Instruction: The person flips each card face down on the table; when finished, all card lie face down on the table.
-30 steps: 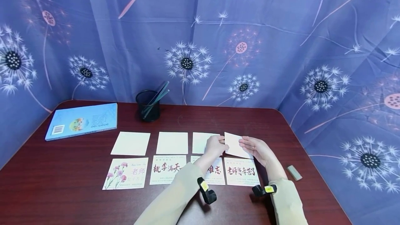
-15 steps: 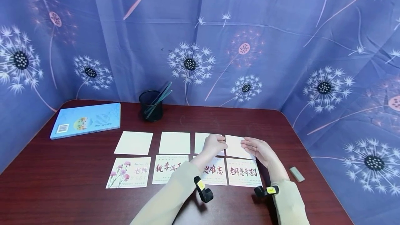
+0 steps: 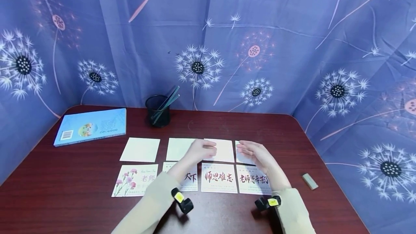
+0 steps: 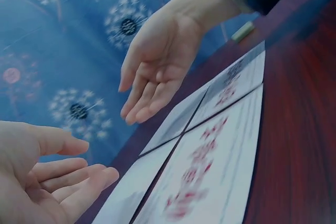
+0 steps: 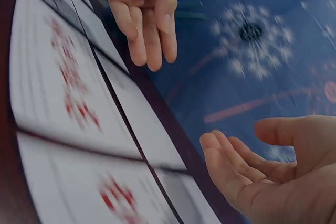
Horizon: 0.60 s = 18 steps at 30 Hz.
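My left hand (image 3: 199,151) hovers over the gap between two blank white cards in the back row, its fingers relaxed and holding nothing. It overlaps the second blank card (image 3: 177,147) and the edge of the third blank card (image 3: 225,151). Above the rightmost blank card (image 3: 242,159) is my right hand (image 3: 258,156), loosely extended, with nothing in its grasp. In front lies a row of printed cards: a pink flower card (image 3: 125,187), a partly hidden lettered card (image 3: 190,187), and two more red-lettered cards, one third from left (image 3: 219,187), one at right (image 3: 253,187).
A blue book (image 3: 94,127) lies at the back left of the dark red table (image 3: 81,176). Beside it stands a black mesh pen holder (image 3: 158,113) with a few pens. A small pale eraser-like block (image 3: 310,181) rests on the right. A blue dandelion curtain (image 3: 227,75) hangs behind.
The rightmost blank card, tilted up between both hands a second ago, now lies down in the back row. My left hand has moved left; my right hand has shifted slightly left.
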Each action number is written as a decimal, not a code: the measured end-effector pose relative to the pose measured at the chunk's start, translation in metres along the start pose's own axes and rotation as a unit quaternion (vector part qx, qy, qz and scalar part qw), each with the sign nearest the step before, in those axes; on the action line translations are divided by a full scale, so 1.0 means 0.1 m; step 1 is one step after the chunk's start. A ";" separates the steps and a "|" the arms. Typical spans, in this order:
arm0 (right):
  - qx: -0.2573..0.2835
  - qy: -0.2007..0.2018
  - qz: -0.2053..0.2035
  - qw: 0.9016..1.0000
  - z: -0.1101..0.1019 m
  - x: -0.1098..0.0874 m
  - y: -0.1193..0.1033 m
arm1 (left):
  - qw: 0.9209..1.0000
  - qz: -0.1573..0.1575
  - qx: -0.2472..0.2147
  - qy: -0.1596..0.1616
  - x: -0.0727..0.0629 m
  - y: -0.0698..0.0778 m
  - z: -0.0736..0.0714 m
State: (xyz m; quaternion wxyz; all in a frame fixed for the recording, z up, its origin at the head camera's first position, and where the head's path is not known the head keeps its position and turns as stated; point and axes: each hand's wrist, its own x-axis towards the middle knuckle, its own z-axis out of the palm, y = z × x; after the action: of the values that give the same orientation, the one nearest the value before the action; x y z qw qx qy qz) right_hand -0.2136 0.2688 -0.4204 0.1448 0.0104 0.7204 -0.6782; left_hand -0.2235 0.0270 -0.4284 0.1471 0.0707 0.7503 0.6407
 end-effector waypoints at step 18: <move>0.026 -0.131 0.031 0.991 1.66 0.11 0.01 | 0.997 -0.038 0.050 0.033 -0.75 -0.12 -1.55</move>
State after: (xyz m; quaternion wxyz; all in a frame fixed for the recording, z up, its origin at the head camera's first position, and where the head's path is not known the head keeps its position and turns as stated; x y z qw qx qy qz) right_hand -0.1913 0.1041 -0.4300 0.2579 -0.0525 0.6769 -0.6874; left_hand -0.1998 -0.1432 -0.4098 0.1428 0.0283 0.7880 0.5983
